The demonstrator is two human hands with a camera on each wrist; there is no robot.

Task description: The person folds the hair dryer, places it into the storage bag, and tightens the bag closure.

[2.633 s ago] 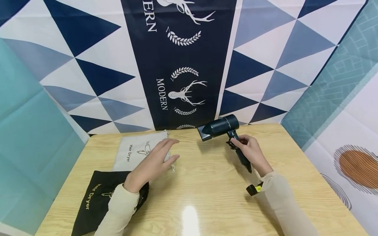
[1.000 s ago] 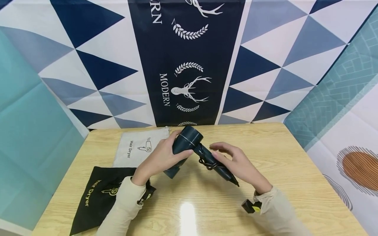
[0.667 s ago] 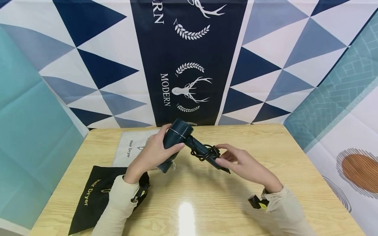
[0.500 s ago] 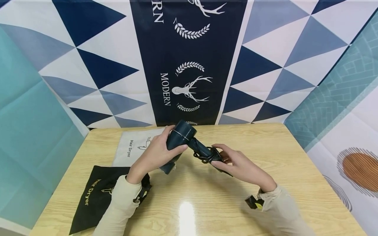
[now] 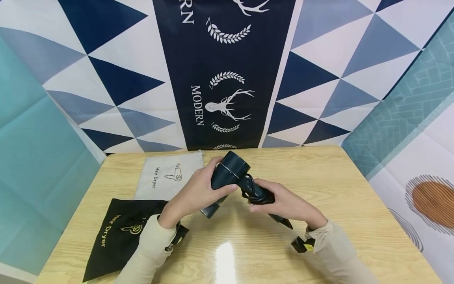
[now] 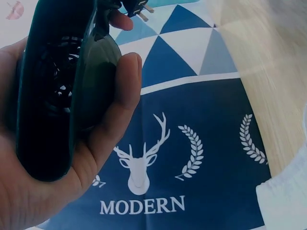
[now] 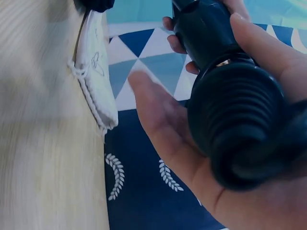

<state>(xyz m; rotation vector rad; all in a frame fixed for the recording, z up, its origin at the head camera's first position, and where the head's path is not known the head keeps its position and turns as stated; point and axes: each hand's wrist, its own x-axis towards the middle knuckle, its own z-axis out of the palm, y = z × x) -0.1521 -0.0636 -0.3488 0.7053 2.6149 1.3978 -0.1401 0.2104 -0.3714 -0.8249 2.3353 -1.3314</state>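
Note:
A dark blue-green hair dryer [image 5: 232, 170] hangs tilted above the table, its black cord [image 5: 253, 193] bundled against the handle. My left hand [image 5: 196, 193] grips the barrel from the left, thumb across the front. In the left wrist view the flat nozzle [image 6: 48, 100] lies in that palm, and the plug prongs [image 6: 144, 10] show beyond it. Around the handle and cord is my right hand [image 5: 289, 202]; the handle's lower tip sticks out below it. The right wrist view shows the ribbed cord sleeve [image 7: 244, 115] close up over the right palm [image 7: 201, 177].
A white drawstring bag [image 5: 157, 179] printed "Hair Dryer" lies flat at the table's back left. Nearer is a black bag [image 5: 117, 240] with gold print, partly under the left forearm. A patterned cloth backdrop [image 5: 227, 71] stands behind the wooden table [image 5: 269, 256].
First only my right hand held the hair dryer by its handle. My left hand has since taken the barrel and the dryer has turned nozzle-down; my right hand has closed round handle and cord.

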